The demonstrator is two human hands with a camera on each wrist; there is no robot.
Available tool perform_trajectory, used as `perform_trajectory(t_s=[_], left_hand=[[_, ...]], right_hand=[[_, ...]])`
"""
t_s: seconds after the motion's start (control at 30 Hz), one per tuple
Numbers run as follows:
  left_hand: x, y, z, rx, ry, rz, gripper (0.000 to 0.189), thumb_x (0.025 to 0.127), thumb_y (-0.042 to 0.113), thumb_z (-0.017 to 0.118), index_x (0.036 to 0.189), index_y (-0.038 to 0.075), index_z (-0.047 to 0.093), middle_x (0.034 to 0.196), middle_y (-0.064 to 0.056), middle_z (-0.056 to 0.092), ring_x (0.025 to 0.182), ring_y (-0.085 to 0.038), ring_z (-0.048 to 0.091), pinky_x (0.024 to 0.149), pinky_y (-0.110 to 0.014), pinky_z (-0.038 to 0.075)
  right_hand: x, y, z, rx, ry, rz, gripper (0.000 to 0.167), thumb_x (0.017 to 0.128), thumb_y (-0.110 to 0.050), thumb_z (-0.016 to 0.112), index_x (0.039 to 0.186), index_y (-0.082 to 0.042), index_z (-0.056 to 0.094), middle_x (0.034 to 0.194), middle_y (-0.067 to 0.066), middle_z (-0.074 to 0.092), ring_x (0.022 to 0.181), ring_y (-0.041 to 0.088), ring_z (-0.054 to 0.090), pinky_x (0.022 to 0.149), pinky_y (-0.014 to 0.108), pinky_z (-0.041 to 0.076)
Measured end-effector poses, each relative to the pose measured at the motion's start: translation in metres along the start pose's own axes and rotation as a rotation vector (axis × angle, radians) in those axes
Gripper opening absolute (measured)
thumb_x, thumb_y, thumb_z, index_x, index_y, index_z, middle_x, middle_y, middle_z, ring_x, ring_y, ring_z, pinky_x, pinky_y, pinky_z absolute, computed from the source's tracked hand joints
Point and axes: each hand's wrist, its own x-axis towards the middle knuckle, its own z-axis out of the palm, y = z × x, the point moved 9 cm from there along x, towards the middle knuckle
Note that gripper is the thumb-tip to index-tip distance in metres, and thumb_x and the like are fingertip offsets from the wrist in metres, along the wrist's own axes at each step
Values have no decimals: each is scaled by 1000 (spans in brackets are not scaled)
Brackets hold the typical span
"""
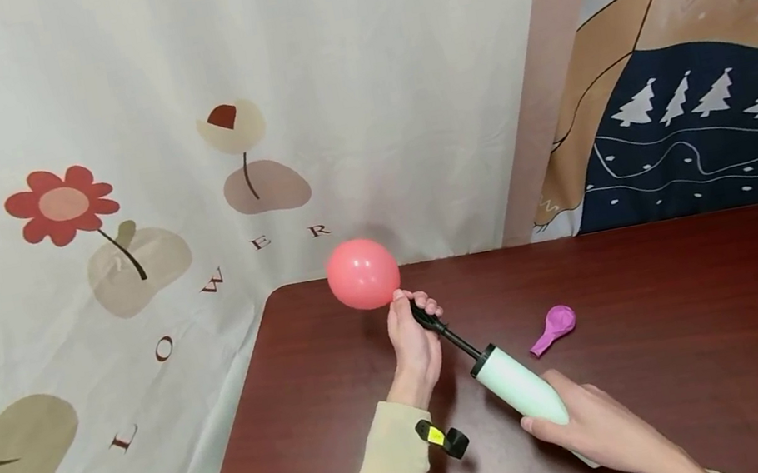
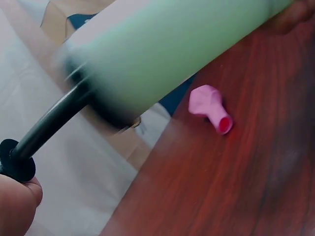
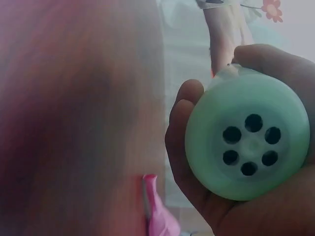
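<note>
A round, inflated coral-pink balloon (image 1: 363, 273) sits at the black nozzle end of a mint-green hand balloon pump (image 1: 519, 385). My left hand (image 1: 417, 344) grips the pump's black end, thumb at the balloon's neck; the neck itself is hidden by the fingers. Around the pump's green barrel curls my right hand (image 1: 605, 421), with the thumb along its near side. In the left wrist view the black rod (image 2: 51, 120) shows between the left hand and the blurred barrel (image 2: 162, 49). The barrel's holed end cap (image 3: 248, 140) faces the right wrist camera, fingers wrapped around it.
A flat magenta balloon (image 1: 556, 325) lies on the dark red-brown table (image 1: 705, 314), right of the pump. Behind the table's far edge hang a pale flower-printed curtain (image 1: 400, 97) and a dark tree-patterned cloth (image 1: 713, 144). A black strap device (image 1: 445, 438) is at the left wrist.
</note>
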Motion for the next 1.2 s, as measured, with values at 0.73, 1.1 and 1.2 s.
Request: perform_trajectory(t_s=[0.73, 1.1, 1.2], left_hand=[[-5, -11, 15, 8, -47, -28, 23, 115, 23, 33, 98, 11, 44, 79, -2, 44, 67, -13, 44, 67, -26, 42], [15, 3, 3, -57, 31, 20, 25, 115, 24, 38, 95, 11, 45, 76, -1, 44, 64, -12, 44, 64, -24, 41], [16, 0, 3, -54, 24, 14, 25, 115, 24, 37, 95, 12, 45, 76, -1, 44, 64, -12, 44, 64, -24, 41]], right_hand=[[16, -9, 1, 106, 23, 93, 54, 89, -46, 78, 124, -10, 60, 80, -3, 59, 67, 11, 57, 58, 28, 48], [-19, 20, -9, 25, -48, 145, 54, 90, -50, 76, 125, -12, 60, 89, -5, 61, 75, 10, 56, 64, 27, 46], [-23, 25, -9, 15, -58, 160, 58, 90, -49, 76, 130, -11, 59, 96, -5, 62, 80, 11, 57, 67, 30, 47]])
